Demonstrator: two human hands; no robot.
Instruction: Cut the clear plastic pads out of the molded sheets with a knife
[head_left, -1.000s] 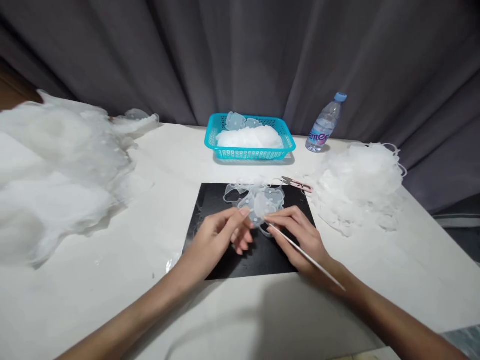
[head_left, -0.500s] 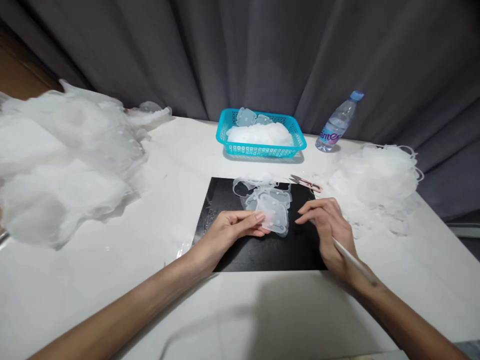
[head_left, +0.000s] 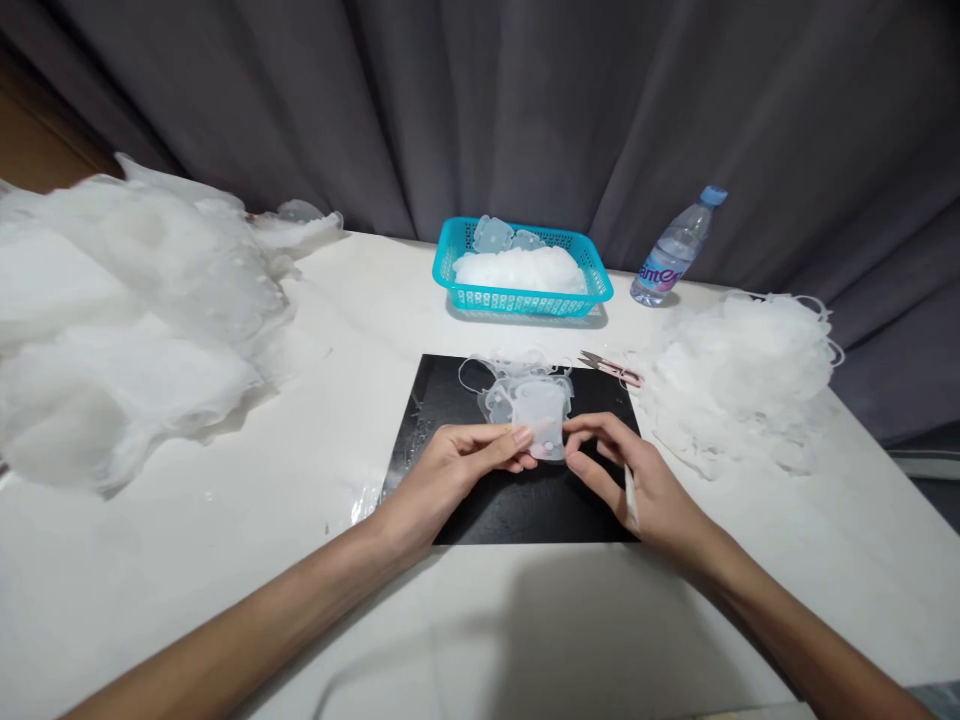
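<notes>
My left hand (head_left: 487,455) is closed on a translucent, milky, rubbery-looking piece (head_left: 541,415) with small holes, pinched between thumb and fingers by its lower left edge. At the right edge of that piece are the bent thumb and forefinger of my right hand (head_left: 611,460); whether they grip it I cannot tell. A thin white stick (head_left: 630,497) lies tucked in my right hand, mostly hidden. Beneath, more translucent pieces and looped trimmings (head_left: 495,403) lie on a black mat (head_left: 480,515).
A blue basket (head_left: 525,302) with white and translucent pieces stands at the back. Beside it is a water bottle (head_left: 675,250). Pink-handled thread snips (head_left: 611,368) lie by the mat's upper right corner. White translucent heaps sit at left (head_left: 142,310) and right (head_left: 742,370).
My left hand has taken hold of a translucent piece from the pile. My right hand drew away to the right, then came back to the piece's edge, the stick now tucked in the palm.
</notes>
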